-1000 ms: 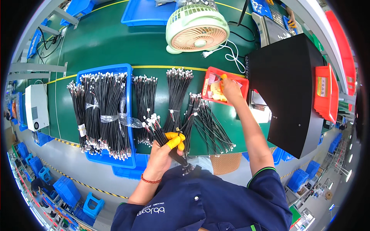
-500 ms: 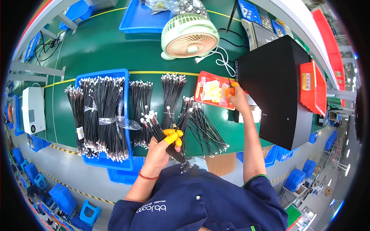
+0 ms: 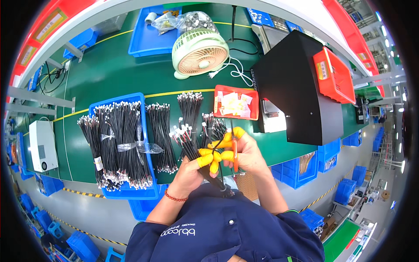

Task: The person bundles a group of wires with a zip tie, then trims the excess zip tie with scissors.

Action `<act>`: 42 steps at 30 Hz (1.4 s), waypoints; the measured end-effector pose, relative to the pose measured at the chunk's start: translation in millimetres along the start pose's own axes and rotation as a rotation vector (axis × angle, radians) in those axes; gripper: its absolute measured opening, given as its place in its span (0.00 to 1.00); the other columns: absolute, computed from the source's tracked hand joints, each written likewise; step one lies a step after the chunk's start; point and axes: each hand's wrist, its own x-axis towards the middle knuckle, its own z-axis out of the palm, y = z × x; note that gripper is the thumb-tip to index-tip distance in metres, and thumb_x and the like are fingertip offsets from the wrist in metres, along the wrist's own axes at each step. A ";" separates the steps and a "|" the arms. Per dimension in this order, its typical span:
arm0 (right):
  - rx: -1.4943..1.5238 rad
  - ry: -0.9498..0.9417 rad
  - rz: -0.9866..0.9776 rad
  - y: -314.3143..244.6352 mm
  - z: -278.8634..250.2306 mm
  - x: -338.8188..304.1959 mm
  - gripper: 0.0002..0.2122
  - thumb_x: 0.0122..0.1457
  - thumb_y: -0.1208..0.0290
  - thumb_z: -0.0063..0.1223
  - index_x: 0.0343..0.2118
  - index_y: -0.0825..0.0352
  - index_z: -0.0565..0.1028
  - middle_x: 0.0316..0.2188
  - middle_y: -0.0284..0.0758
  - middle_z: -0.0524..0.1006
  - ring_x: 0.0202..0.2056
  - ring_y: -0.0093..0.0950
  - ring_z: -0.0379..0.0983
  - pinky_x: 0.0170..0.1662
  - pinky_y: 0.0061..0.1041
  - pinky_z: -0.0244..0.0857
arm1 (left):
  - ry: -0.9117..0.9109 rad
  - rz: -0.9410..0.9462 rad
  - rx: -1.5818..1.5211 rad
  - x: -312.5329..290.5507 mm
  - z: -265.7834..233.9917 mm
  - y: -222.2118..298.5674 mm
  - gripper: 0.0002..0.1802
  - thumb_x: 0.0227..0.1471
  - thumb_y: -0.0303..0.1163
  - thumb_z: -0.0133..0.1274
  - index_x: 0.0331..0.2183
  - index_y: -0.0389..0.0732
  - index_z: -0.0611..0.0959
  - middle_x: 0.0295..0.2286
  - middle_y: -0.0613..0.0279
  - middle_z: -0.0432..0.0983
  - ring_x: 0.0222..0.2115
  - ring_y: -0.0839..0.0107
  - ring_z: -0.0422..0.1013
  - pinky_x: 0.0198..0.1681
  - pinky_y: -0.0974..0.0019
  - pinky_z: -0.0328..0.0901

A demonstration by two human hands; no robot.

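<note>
In my left hand (image 3: pixel 192 168) is a bundle of black cables (image 3: pixel 188 146) with white connectors at the upper ends, slanting down toward my shirt. Yellow finger cots cover fingertips on both hands. My right hand (image 3: pixel 244 153) is closed around an orange-handled tool (image 3: pixel 235 155) with a dark, narrow tip pointing away from me; its exact kind is unclear. Fingers of the two hands meet beside the bundle, where a thin dark strand passes between them; what they pinch is partly hidden. More cable bundles (image 3: pixel 190 107) lie just beyond my hands.
A blue tray (image 3: pixel 142 113) on the left carries several tied cable bundles. Beyond my right hand sits a red bin (image 3: pixel 218 111) with pale labels and yellow pieces. A green fan (image 3: pixel 200 52), a black box (image 3: pixel 301 100) and a red bin (image 3: pixel 334 76) stand farther off.
My right hand has come back from the red bin on the table to the cable bundle, carrying the orange-handled tool. My left hand still holds the bundle. The whole view has shifted slightly.
</note>
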 end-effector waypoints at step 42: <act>-0.323 0.181 -0.531 6.4 55.9 -73.5 0.21 0.40 0.74 0.57 0.36 0.69 0.60 0.30 0.36 0.70 0.25 0.19 0.67 0.27 0.17 0.60 | -0.004 0.115 0.206 -30.4 28.6 40.3 0.11 0.45 0.25 0.47 0.35 0.32 0.74 0.21 0.62 0.71 0.18 0.75 0.68 0.27 0.72 0.64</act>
